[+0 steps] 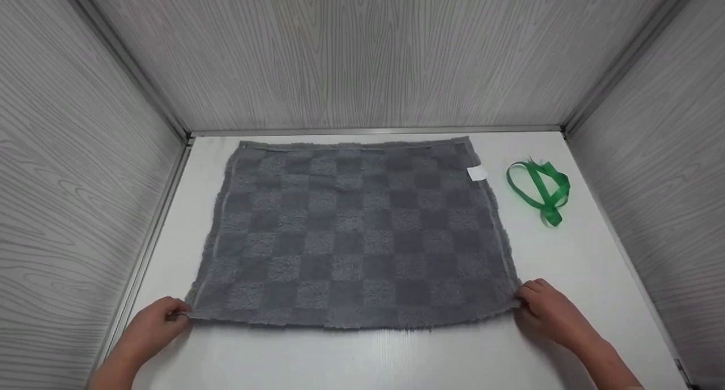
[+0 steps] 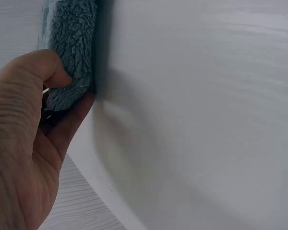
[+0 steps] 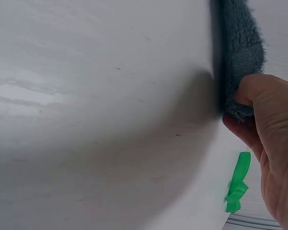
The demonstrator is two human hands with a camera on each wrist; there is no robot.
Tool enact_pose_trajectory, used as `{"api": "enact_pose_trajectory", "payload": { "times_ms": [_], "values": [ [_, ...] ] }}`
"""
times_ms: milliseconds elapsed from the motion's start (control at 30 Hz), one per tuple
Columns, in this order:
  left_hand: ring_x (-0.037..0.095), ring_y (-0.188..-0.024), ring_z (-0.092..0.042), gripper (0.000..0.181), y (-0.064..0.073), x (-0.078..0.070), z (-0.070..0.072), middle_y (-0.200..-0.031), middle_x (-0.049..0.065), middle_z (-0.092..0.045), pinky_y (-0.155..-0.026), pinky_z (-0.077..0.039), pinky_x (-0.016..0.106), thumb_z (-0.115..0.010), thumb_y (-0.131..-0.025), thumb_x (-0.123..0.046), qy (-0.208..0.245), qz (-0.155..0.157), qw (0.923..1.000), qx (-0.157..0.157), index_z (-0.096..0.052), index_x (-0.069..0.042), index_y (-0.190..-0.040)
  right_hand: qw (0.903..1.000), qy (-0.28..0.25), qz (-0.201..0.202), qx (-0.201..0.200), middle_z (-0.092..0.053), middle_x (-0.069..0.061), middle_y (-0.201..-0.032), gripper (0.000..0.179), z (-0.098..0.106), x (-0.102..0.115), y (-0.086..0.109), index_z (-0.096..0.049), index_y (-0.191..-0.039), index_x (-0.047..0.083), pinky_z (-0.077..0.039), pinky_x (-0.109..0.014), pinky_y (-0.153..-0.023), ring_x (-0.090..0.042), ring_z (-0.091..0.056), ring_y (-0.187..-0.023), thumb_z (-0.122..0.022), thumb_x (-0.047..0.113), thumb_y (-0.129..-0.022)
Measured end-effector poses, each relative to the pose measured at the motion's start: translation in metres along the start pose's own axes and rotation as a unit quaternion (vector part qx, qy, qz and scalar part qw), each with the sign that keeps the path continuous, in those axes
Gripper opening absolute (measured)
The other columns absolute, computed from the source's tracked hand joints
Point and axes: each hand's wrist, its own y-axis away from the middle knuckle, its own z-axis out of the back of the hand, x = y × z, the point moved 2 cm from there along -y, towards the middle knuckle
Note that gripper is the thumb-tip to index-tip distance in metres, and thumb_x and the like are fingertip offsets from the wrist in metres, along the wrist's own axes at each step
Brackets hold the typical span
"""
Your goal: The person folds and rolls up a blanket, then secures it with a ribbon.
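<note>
One green ribbon on white table, right of gray cloth.

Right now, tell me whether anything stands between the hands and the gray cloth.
Nothing visible: the left hand pinches the gray cloth at its near left corner, the right hand its near right corner. The green ribbon lies apart, rightward.

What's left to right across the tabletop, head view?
Left hand, gray checkered cloth, white tag on its right edge, green ribbon. Right hand omitted: it overlaps the ribbon's left-right span.
</note>
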Motion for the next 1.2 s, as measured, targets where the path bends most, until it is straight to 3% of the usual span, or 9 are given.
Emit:
{"api": "enact_pose_trajectory", "payload": {
  "times_ms": [267,433,633,767,867,933,1033,1133,1200],
  "values": [
    [0.026,-0.109,-0.065,0.025,-0.007,-0.005,0.007,-0.119,0.017,-0.066,-0.085,-0.058,0.032,-0.049,-0.104,-0.013,0.142,0.06,0.9879,-0.017,-0.064,0.002,-0.118,0.9782,-0.163,-0.088,-0.094,-0.07,0.006,-0.11,0.037,0.01,-0.003,-0.004,-0.074,-0.105,0.016,-0.055,-0.019,-0.081,-0.007,-0.065,-0.101,-0.069,-0.014,-0.085],
    [0.007,-0.102,-0.066,0.028,-0.015,-0.014,0.015,-0.118,0.015,-0.064,-0.088,-0.057,0.026,-0.042,-0.108,-0.01,0.26,0.033,0.9635,-0.055,-0.056,0.008,-0.124,0.9559,-0.227,-0.127,-0.136,-0.072,0.004,-0.106,0.04,0.021,-0.006,-0.01,-0.074,-0.109,0.016,-0.047,-0.007,-0.083,0.002,-0.063,-0.098,-0.061,-0.016,-0.089],
    [-0.002,-0.103,-0.066,0.034,-0.022,-0.022,0.03,-0.114,-0.007,-0.066,-0.09,-0.053,0.018,-0.046,-0.11,-0.015,0.316,-0.015,0.9415,-0.115,-0.056,0.01,-0.131,0.9599,-0.204,-0.088,-0.171,-0.071,0.002,-0.103,0.042,0.034,-0.008,-0.016,-0.074,-0.11,0.01,-0.047,-0.006,-0.083,0.004,-0.061,-0.096,-0.075,-0.019,-0.079],
    [-0.001,-0.105,-0.067,0.037,-0.028,-0.023,0.038,-0.113,-0.011,-0.068,-0.091,-0.052,0.018,-0.056,-0.107,-0.019,0.386,-0.023,0.9122,-0.135,-0.058,0.008,-0.133,0.9537,-0.208,-0.095,-0.195,-0.072,0.003,-0.101,0.04,0.044,-0.01,-0.02,-0.076,-0.109,0.012,-0.046,-0.005,-0.082,0.004,-0.062,-0.096,-0.075,-0.018,-0.081],
    [0.001,-0.104,-0.069,0.033,-0.033,-0.025,0.044,-0.111,-0.007,-0.07,-0.091,-0.052,0.02,-0.062,-0.104,-0.017,0.45,-0.022,0.8809,-0.145,-0.061,0.005,-0.128,0.9365,-0.249,-0.134,-0.207,-0.073,0.002,-0.102,0.027,0.053,-0.011,-0.025,-0.077,-0.111,0.011,-0.048,-0.008,-0.079,0.002,-0.065,-0.093,-0.072,-0.007,-0.092],
    [0.003,-0.102,-0.07,0.028,-0.035,-0.026,0.047,-0.11,-0.006,-0.071,-0.091,-0.052,0.02,-0.064,-0.103,-0.016,0.468,-0.019,0.8697,-0.155,-0.064,0.003,-0.124,0.9225,-0.282,-0.16,-0.21,-0.074,0.0,-0.104,0.019,0.058,-0.012,-0.027,-0.077,-0.114,0.009,-0.051,-0.01,-0.079,0.0,-0.068,-0.092,-0.069,0.002,-0.098],
    [0.002,-0.099,-0.07,0.029,-0.036,-0.028,0.051,-0.107,-0.009,-0.073,-0.091,-0.051,0.015,-0.065,-0.103,-0.021,0.443,-0.005,0.8787,-0.177,-0.067,0.0,-0.123,0.9041,-0.324,-0.186,-0.208,-0.074,0.0,-0.108,0.02,0.065,-0.013,-0.03,-0.075,-0.118,0.004,-0.053,-0.013,-0.082,-0.003,-0.069,-0.093,-0.064,0.01,-0.102],
    [0.0,-0.102,-0.067,0.032,-0.035,-0.029,0.052,-0.106,-0.011,-0.073,-0.091,-0.047,0.01,-0.062,-0.104,-0.026,0.408,0.0,0.89,-0.205,-0.067,-0.001,-0.124,0.8978,-0.337,-0.203,-0.199,-0.074,0.005,-0.109,0.022,0.07,-0.015,-0.03,-0.072,-0.121,0.0,-0.051,-0.012,-0.083,-0.001,-0.067,-0.098,-0.062,0.01,-0.104],
    [0.002,-0.106,-0.064,0.034,-0.034,-0.031,0.052,-0.107,-0.009,-0.072,-0.092,-0.045,0.009,-0.06,-0.105,-0.026,0.402,-0.009,0.8882,-0.222,-0.066,0.001,-0.124,0.8961,-0.343,-0.206,-0.192,-0.073,0.007,-0.111,0.023,0.071,-0.017,-0.028,-0.07,-0.122,-0.002,-0.051,-0.013,-0.083,-0.001,-0.066,-0.1,-0.06,0.011,-0.105]
  ]
}}
